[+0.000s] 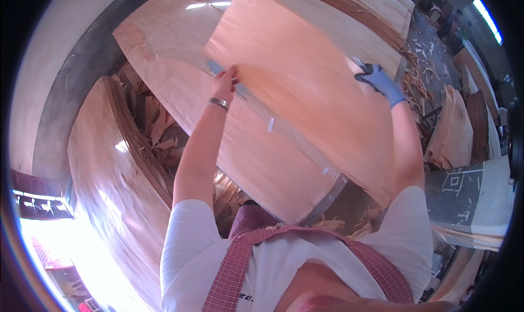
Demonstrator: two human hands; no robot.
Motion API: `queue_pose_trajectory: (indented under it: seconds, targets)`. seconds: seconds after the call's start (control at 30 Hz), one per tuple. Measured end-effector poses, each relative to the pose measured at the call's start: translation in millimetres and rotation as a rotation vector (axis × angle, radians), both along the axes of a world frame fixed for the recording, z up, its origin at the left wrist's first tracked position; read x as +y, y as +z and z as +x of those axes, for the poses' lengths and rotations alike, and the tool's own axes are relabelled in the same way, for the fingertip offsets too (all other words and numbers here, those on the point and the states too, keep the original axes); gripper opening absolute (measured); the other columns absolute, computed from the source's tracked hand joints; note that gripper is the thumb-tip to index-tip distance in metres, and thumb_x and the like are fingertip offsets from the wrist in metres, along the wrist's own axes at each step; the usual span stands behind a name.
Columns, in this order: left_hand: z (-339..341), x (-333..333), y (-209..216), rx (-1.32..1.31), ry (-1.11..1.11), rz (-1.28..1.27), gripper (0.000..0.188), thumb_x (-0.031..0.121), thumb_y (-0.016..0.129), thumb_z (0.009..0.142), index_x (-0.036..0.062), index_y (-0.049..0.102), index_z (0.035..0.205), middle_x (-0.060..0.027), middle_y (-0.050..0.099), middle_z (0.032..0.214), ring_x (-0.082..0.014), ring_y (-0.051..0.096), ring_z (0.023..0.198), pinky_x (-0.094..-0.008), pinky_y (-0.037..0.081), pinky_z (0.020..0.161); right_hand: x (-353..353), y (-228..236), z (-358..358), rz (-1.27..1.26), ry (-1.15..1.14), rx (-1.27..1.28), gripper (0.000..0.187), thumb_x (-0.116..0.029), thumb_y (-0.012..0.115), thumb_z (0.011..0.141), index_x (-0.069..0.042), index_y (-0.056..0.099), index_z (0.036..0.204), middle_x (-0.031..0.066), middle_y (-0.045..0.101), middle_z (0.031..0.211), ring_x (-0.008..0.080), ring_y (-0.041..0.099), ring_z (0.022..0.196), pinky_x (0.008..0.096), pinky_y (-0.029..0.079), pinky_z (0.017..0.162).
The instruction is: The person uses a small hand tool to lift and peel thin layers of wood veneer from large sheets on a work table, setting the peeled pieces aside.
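A large, thin sheet of wood veneer is raised and tilted between my hands, slightly blurred. My left hand, bare with a metal watch at the wrist, has its fingers closed at the sheet's left edge. At the right edge is my right hand in a blue-grey glove with dark fingertips, its fingers curled in. A small pale, flat piece juts out by those fingertips; its kind is unclear. Beneath lies another veneer sheet, with small white tape pieces near the raised sheet's edge.
A veneer stack rises on the left, with torn scraps beside it. More stacked veneer lies at the far side. Wood shavings litter the grey floor on the right, near leaning veneer pieces.
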State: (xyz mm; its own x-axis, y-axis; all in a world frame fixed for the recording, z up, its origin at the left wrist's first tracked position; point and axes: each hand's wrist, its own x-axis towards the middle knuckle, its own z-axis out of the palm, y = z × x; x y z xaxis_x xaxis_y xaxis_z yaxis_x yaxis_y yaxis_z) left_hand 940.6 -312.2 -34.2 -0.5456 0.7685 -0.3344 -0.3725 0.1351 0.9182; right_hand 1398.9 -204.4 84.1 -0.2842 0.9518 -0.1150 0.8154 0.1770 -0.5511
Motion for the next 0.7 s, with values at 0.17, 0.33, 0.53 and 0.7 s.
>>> queue_pose_trajectory:
  seconds: [0.17, 0.33, 0.53, 0.7]
  targets:
    - [-126.6, 44.8, -44.8, 0.177, -0.036, -0.105, 0.025, 0.030, 0.074, 0.083, 0.0091, 0.061, 0.085, -0.0009, 0.066, 0.077, -0.0134, 0.066, 0.062, -0.0237, 0.032, 0.040, 63.8, -76.9, -117.7, -0.111, 0.095, -0.155, 0.053, -0.047, 0.075, 0.074, -0.006, 0.065, 0.106, 0.0118, 0.064, 0.081, 0.0229, 0.061, 0.065, 0.0375, 0.049, 0.059]
    - [-187.9, 80.9, -99.7, 0.255, -0.067, -0.194, 0.024, 0.026, 0.073, 0.083, 0.0069, 0.060, 0.077, -0.0031, 0.065, 0.070, -0.0153, 0.065, 0.053, -0.0253, 0.033, 0.037, 97.2, -167.5, -177.6, 0.098, 0.053, -0.358, 0.053, -0.046, 0.074, 0.076, -0.010, 0.063, 0.113, 0.0172, 0.066, 0.101, 0.0313, 0.063, 0.095, 0.0445, 0.049, 0.079]
    - [-237.1, 97.6, -132.1, 0.394, -0.085, -0.246, 0.029, 0.025, 0.073, 0.081, 0.0030, 0.057, 0.073, -0.0089, 0.063, 0.068, -0.0203, 0.063, 0.050, -0.0319, 0.042, 0.041, 90.5, -186.1, -286.0, 0.457, 0.013, -0.266, 0.039, -0.026, 0.064, 0.087, -0.005, 0.055, 0.119, 0.0220, 0.060, 0.105, 0.0391, 0.060, 0.093, 0.0512, 0.047, 0.083]
    - [-251.2, 89.7, -110.7, 1.046, 0.103, -0.403, 0.031, 0.022, 0.074, 0.079, 0.0009, 0.059, 0.096, -0.0166, 0.062, 0.106, -0.0292, 0.064, 0.090, -0.0397, 0.051, 0.075, 74.8, -177.4, -426.0, 0.311, 0.554, -0.592, 0.040, -0.017, 0.040, 0.098, 0.009, 0.041, 0.129, 0.0200, 0.063, 0.081, 0.0278, 0.066, 0.066, 0.0489, 0.049, 0.049]
